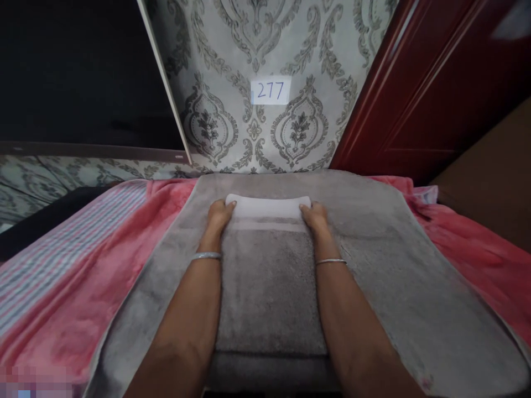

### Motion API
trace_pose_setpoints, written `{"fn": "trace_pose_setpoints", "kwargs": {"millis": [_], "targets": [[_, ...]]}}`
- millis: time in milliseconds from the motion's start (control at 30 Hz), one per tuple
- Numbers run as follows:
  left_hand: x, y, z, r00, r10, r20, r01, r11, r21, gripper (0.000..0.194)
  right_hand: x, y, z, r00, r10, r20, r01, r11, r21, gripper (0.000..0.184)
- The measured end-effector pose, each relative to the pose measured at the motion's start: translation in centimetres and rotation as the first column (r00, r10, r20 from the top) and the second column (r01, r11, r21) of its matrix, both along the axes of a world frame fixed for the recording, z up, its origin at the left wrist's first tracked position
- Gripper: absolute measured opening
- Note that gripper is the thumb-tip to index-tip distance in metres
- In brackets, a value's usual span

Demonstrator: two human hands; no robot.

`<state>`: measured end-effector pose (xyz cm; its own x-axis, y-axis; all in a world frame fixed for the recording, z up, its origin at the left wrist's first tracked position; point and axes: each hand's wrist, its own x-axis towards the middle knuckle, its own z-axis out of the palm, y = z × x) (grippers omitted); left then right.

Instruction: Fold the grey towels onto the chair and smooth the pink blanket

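Head view. Surface: a grey cloth (373, 287) with a short, plush-looking nap, spread wide and reaching almost to the wall. Pink cloth (166, 221) shows along its left edge, with more pink on the right; a striped cloth (95, 221) lies outside the pink at left. What supports these layers is covered, so its kind cannot be told. Wall behind: wallpaper (254, 130) in a grey damask pattern, bearing a white label (271, 90) handwritten "277".

Surroundings: a dark screen (83, 72) takes the upper left, its lower frame above the striped cloth. A glossy red panel (410, 94) slants in at upper right. Both flank the space; the wall closes off the far side.

Hands: both forearms extend forward from the near edge, roughly mirrored, a bangle (206, 255) on the left wrist and a thin band (331, 261) on the right. The left hand (218, 214) pinches the left end of a white strip (267, 208), thumb on top; the right hand (317, 214) pinches the right end likewise. Strip lies crosswise between the hands, over the far part of the grey cloth, upper edge sagging slightly mid-length. Material: cannot tell. A paler band borders its near side.
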<state>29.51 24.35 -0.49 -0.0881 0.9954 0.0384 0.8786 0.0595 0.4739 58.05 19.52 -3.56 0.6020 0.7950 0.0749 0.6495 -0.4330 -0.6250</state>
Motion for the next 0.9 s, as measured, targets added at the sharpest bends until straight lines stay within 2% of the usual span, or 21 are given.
{"fn": "trace_pose_setpoints", "kwargs": {"millis": [167, 333, 467, 567, 600, 667, 733, 767, 833, 900], "targets": [[0.9, -1.1, 0.3, 0.995, 0.070, -0.066, -0.062, 0.990, 0.125, 0.040, -0.7, -0.6, 0.3, 0.999, -0.003, 0.038, 0.002, 1.000, 0.014, 0.042], [1.0, -1.3, -0.2, 0.993, 0.065, -0.103, -0.065, 0.998, 0.005, 0.037, -1.1, -0.9, 0.0, 0.999, 0.000, 0.035, 0.001, 1.000, -0.019, 0.040], [0.6, -1.0, 0.0, 0.994, 0.062, -0.091, -0.063, 0.998, -0.010, 0.038, -1.1, -1.2, 0.6, 0.999, -0.003, 0.037, 0.003, 1.000, -0.012, 0.044], [0.8, -1.2, 0.8, 0.991, 0.087, -0.101, -0.075, 0.991, 0.111, 0.043, -1.9, -1.4, 2.0, 0.993, -0.001, 0.121, -0.009, 0.997, 0.081, 0.053], [1.2, -1.3, 1.1, 0.991, 0.053, -0.120, -0.031, 0.983, 0.180, 0.047, -2.5, -1.5, 2.4, 0.982, 0.023, 0.187, -0.047, 0.991, 0.128, 0.055], [2.4, -1.8, 1.2, 0.970, -0.132, -0.203, 0.181, 0.952, 0.246, 0.055, -3.9, -1.5, 2.9, 0.932, 0.144, 0.333, -0.200, 0.970, 0.141, 0.056], [3.9, -2.5, 0.8, 0.881, -0.385, -0.275, 0.431, 0.893, 0.131, 0.055, -5.4, -1.5, 2.8, 0.853, 0.351, 0.386, -0.371, 0.928, -0.023, 0.053], [4.6, -2.8, 0.5, 0.831, -0.480, -0.282, 0.510, 0.860, 0.039, 0.053, -6.0, -1.5, 2.5, 0.817, 0.449, 0.361, -0.430, 0.892, -0.136, 0.052], [5.6, -3.3, -0.3, 0.785, -0.561, -0.261, 0.560, 0.824, -0.088, 0.052, -6.8, -1.5, 1.9, 0.778, 0.561, 0.282, -0.481, 0.822, -0.305, 0.053], [6.0, -3.5, -0.8, 0.791, -0.560, -0.244, 0.550, 0.827, -0.114, 0.054, -7.0, -1.4, 1.4, 0.773, 0.583, 0.250, -0.482, 0.796, -0.366, 0.054]]}}
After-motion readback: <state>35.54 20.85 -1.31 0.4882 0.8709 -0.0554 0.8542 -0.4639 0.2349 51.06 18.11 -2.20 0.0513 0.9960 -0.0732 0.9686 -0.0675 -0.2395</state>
